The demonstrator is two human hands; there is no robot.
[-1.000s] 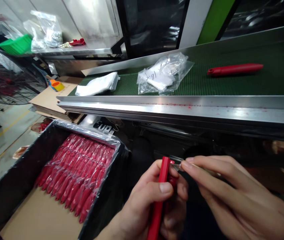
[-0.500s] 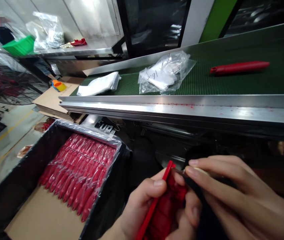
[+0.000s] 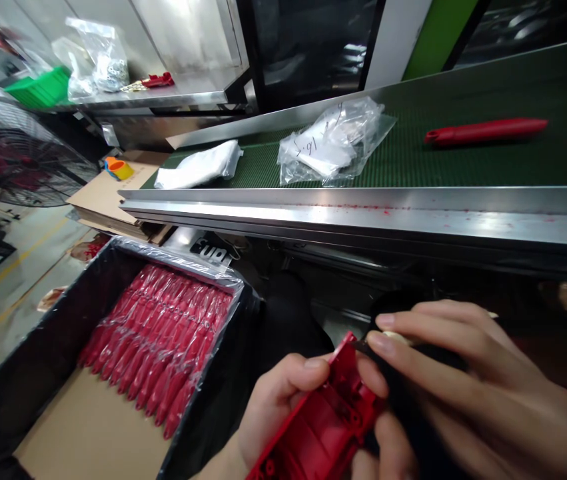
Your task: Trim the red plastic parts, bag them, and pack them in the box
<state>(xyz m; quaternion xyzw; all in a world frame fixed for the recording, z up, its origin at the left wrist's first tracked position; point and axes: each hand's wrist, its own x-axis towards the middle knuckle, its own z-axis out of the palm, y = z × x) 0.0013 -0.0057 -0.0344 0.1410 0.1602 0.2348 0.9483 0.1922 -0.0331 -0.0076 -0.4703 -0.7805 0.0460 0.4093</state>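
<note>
A red plastic shell [image 3: 313, 427] is held low in the view, its ribbed inner side facing up. My left hand [image 3: 283, 393] is closed around it, thumb on the near edge and fingers beneath. My right hand [image 3: 473, 373] pinches a thin tool with a pale handle [image 3: 397, 337] between thumb and fingers; the tool's dark tip is at the upper end of the shell. Whether the tip touches the shell cannot be made out.
A black-lined box [image 3: 213, 263] at left holds rows of wrapped red parts [image 3: 158, 340]. Across the front runs a green conveyor [image 3: 258, 163] with a metal rail, bearing plastic bags [image 3: 330, 143] and a red part [image 3: 486, 131]. A fan [image 3: 18, 157] stands far left.
The red shell has turned so that more of its inside shows, and my left hand has turned with it. My right hand stays close to the shell's upper end with the tool.
</note>
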